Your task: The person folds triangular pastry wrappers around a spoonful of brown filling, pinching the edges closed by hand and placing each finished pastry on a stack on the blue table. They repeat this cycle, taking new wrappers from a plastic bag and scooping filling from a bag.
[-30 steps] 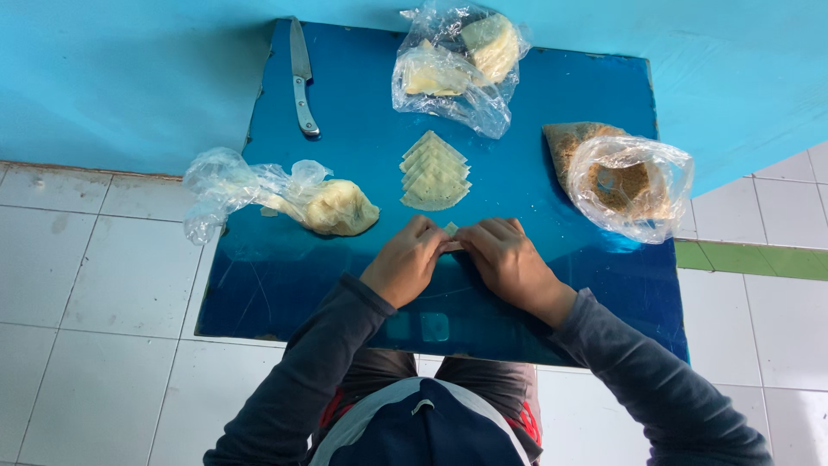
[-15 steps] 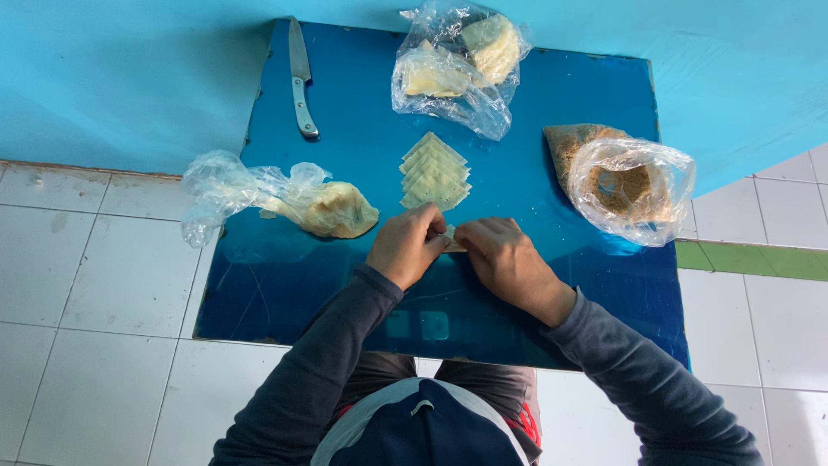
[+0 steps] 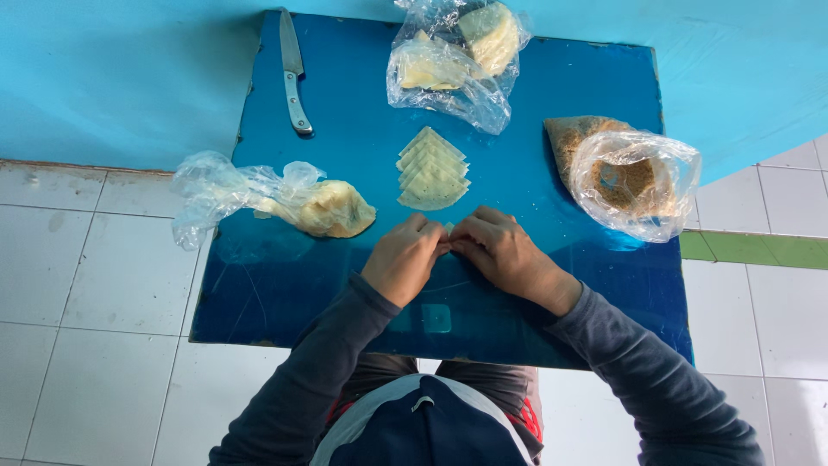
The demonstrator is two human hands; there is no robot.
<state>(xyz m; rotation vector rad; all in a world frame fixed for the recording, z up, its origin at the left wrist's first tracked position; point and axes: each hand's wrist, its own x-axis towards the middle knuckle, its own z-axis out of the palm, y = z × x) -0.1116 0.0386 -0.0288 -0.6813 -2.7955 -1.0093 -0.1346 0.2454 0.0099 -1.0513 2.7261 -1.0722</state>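
Our fingertips meet over a small pale piece, only a sliver of which shows between them; both hands are pinched on it, the left hand from its side and the right hand from the other, low on the blue board and just below the stack of folded triangles. We judge this to be the folding or sealing of one more wrapper, and the next move calls for an even press along the edge so that it closes flat, then a short lift up to the stack; how far the fold has come we cannot tell, since our fingers hide it. Outward from there, three clear plastic bags lie on the board. The left bag lies on its side with a pale yellow lump in its closed end, its loose mouth trailing over the board's edge. The top bag holds pale sheets or wedges, crumpled and partly open. The right bag stands open and holds brown crumbs. A knife lies at the far left corner, well apart from our hands. The board rests on white tiles against a turquoise wall
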